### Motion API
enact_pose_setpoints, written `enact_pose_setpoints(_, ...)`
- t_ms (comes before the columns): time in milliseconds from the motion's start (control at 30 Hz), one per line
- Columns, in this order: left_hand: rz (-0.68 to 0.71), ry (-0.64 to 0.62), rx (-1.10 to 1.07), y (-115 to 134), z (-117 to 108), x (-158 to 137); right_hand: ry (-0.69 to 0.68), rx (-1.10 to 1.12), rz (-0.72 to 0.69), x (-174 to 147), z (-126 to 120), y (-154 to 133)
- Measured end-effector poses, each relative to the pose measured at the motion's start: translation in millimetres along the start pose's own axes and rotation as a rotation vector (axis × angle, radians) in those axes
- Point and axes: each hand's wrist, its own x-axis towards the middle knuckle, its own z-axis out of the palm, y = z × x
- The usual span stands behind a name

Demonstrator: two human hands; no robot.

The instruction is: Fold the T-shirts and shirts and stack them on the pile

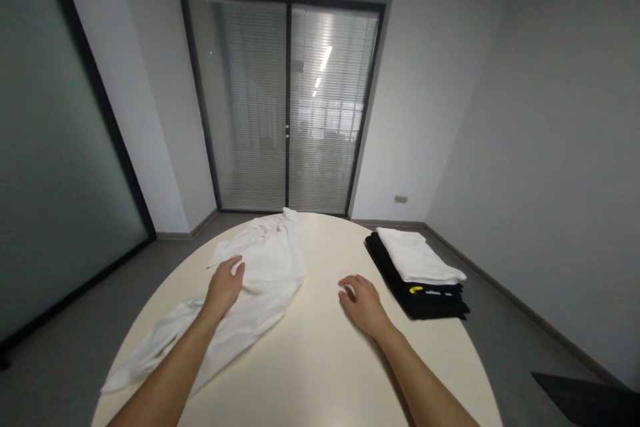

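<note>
A white garment point(273, 260), perhaps a shirt, lies spread and wrinkled over the left half of the round table. My left hand point(225, 287) is over it, fingers apart, with nothing gripped; whether it touches the cloth I cannot tell. My right hand point(364, 303) is at the table's right side, thumb and fingers curved with a gap between them, holding nothing. Just beyond it to the right sits a stack of folded clothes: black garments point(415, 307) with a yellow mark on an edge, topped by a folded white one point(420, 257).
The cream round table point(320, 360) stands before a glass double door point(287, 107) with blinds. A glass partition point(60, 167) is on the left and a grey wall point(560, 167) on the right. A dark object point(590, 400) shows at the lower right.
</note>
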Motion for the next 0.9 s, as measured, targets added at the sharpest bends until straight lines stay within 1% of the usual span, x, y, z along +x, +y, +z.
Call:
enact_pose_setpoints(67, 0.094, 0.089, -0.084, 7.5, -4.0, -3.6, 0.002, 0.005, -0.002, 0.2, 0.9, 0.9)
enact_pose_setpoints(100, 0.165, 0.144, -0.132, 12.7, -5.7, -7.7, 0.006, 0.010, -0.004, 0.3, 1.6, 1.4)
enact_pose_setpoints(133, 0.254, 0.196, -0.168, 18.9, -6.9, -13.3, 0.013, 0.018, -0.006, 0.4, 2.2, 1.9)
enact_pose_setpoints(167, 0.365, 0.222, -0.188, 26.0, -7.6, -20.3, 0.022, 0.032, -0.010, 0.6, 2.8, 2.1)
enact_pose_setpoints(200, 0.491, 0.212, -0.185, 33.9, -7.8, -28.5, 0.034, 0.052, -0.012, 0.9, 3.3, 2.1)
enact_pose_setpoints(233, 0.630, 0.152, -0.157, 42.5, -7.5, -37.7, 0.046, 0.082, -0.013, 1.2, 3.5, 1.7)
enact_pose_setpoints(300, 0.931, -0.040, -0.125, 60.4, -5.6, -57.7, 0.071, 0.171, -0.013, 1.8, 3.3, -0.4)
enact_pose_setpoints(333, 1.049, -0.144, -0.128, 69.0, -4.3, -67.9, 0.080, 0.222, -0.013, 2.1, 2.9, -2.1)
enact_pose_setpoints(367, 1.147, -0.233, -0.137, 76.9, -2.9, -77.7, 0.085, 0.271, -0.014, 2.2, 2.6, -4.3)
enact_pose_setpoints(433, 1.240, -0.372, -0.148, 89.6, -0.9, -95.1, 0.076, 0.350, -0.032, 1.9, 2.2, -9.5)
enact_pose_setpoints(467, 1.258, -0.423, -0.151, 94.2, -0.6, -102.3, 0.058, 0.377, -0.048, 1.3, 2.5, -12.3)
enact_pose_setpoints(567, 1.246, -0.533, -0.170, 102.7, -2.4, -117.9, -0.017, 0.412, -0.115, -2.0, 5.1, -21.2)
enact_pose_setpoints(633, 1.225, -0.576, -0.195, 105.5, -4.3, -123.1, -0.043, 0.372, -0.172, -4.7, 7.6, -26.3)
enact_pose_setpoints(700, 1.156, -0.576, -0.201, 106.3, -5.2, -123.4, -0.048, 0.301, -0.226, -6.4, 9.4, -29.5)
enact_pose_setpoints(733, 1.092, -0.550, -0.185, 105.7, -5.1, -121.2, -0.048, 0.268, -0.240, -6.7, 9.7, -30.2)
enact_pose_setpoints(800, 0.913, -0.433, -0.106, 101.1, -4.5, -112.3, -0.046, 0.216, -0.221, -5.9, 8.7, -29.6)
enact_pose_setpoints(900, 0.584, -0.219, 0.089, 84.3, -4.9, -90.0, -0.011, 0.147, -0.078, -2.4, 4.1, -24.8)
